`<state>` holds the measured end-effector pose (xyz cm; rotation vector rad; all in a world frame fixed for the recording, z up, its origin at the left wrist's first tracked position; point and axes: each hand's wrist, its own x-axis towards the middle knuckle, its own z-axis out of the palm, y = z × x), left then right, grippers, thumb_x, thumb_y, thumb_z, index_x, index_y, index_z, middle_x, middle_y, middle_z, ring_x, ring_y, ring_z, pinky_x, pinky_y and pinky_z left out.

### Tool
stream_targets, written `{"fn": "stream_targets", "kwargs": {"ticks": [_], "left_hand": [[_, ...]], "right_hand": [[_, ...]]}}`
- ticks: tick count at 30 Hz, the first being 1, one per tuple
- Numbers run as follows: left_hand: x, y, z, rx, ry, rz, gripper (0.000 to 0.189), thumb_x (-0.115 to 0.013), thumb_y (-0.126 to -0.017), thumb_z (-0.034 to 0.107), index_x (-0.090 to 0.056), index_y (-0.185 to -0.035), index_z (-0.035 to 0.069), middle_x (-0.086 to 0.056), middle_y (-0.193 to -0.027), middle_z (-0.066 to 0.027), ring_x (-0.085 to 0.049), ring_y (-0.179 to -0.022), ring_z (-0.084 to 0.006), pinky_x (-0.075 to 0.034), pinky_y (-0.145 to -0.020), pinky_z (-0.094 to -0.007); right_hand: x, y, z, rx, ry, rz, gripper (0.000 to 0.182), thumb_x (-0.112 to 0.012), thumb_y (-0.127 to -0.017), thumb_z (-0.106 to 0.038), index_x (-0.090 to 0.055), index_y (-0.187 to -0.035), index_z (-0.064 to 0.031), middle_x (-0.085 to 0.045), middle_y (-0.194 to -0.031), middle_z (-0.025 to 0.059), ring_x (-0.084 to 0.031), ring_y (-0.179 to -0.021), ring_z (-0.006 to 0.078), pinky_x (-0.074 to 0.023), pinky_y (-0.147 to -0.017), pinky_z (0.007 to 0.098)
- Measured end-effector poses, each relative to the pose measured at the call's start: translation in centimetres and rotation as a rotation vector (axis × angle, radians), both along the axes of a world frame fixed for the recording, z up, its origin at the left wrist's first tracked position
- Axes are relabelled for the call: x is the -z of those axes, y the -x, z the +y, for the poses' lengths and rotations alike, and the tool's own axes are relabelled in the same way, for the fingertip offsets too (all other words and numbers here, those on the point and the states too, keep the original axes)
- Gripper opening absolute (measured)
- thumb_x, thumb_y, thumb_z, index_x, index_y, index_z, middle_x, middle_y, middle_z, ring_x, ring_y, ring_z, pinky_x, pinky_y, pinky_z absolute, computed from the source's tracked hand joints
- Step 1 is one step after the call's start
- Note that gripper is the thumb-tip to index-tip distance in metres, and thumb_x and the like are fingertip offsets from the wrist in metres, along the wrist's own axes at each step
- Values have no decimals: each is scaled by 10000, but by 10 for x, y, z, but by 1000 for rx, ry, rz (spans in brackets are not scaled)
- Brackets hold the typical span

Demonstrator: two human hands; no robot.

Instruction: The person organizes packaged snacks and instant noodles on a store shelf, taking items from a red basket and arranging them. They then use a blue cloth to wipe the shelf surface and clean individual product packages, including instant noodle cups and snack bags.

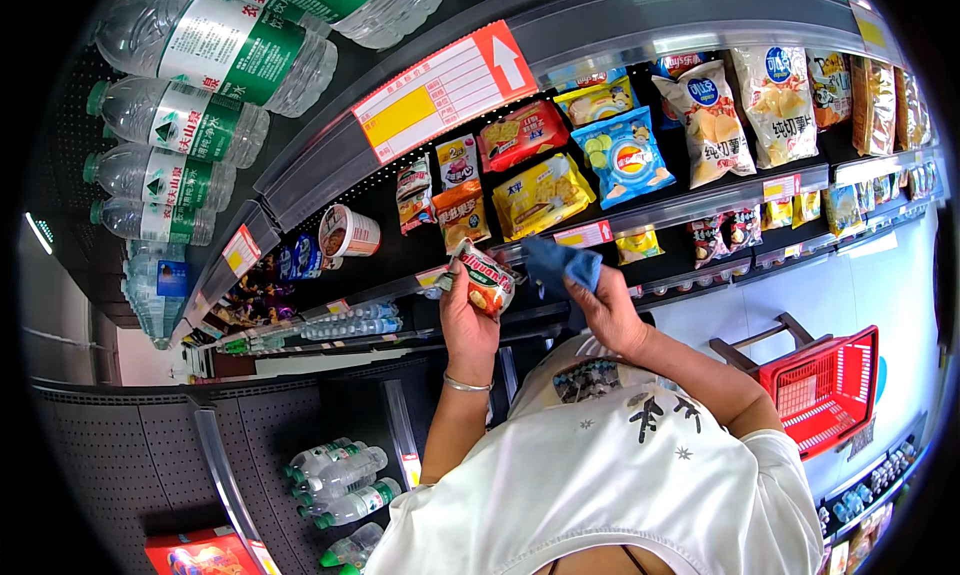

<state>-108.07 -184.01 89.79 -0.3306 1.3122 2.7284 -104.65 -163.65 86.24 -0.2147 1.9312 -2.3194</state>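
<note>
My left hand (469, 324) holds a small snack packet (486, 281), white, green and orange, upright in front of the shelf edge. In my right hand (611, 312) a blue cloth (559, 264) is bunched up, a little to the right of the packet and apart from it. Just beyond both hands is the black snack shelf (461, 264). On it lie a yellow biscuit packet (544, 196), an orange pouch (461, 216) and a blue chip bag (624, 157). A paper cup tub (349, 231) rests on its side to the left.
Water bottles (217, 50) fill the shelf at upper left. A large price tag (446, 91) hangs on the upper shelf edge. Chip bags (776, 110) stand at right. A red shopping basket (821, 391) is at my right, with more bottles (341, 474) on shelving at lower left.
</note>
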Motion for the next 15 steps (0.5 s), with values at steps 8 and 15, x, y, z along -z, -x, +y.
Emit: {"fn": "stream_targets", "kwargs": {"ticks": [8, 15], "left_hand": [[-11, 0, 8, 197, -216, -83, 629, -359, -1011, 551, -467, -1364, 42, -518, -1391, -133, -507, -1275, -290, -392, -1090, -457], [7, 42, -34, 290, -180, -47, 620, -338, -1011, 569, -494, -1340, 68, -592, -1285, -133, -569, -1199, -289, -461, -1038, -429]], "right_hand": [[-39, 14, -48, 111, -670, 696, 709, -711, -723, -135, -500, -1398, -90, -374, -1509, 187, -361, -1387, 398, -297, -1127, 522], [-37, 15, -73, 19, -840, 756, 769, -732, -675, -129, -505, -1409, -177, -329, -1553, 132, -291, -1439, 356, -253, -1150, 520]]}}
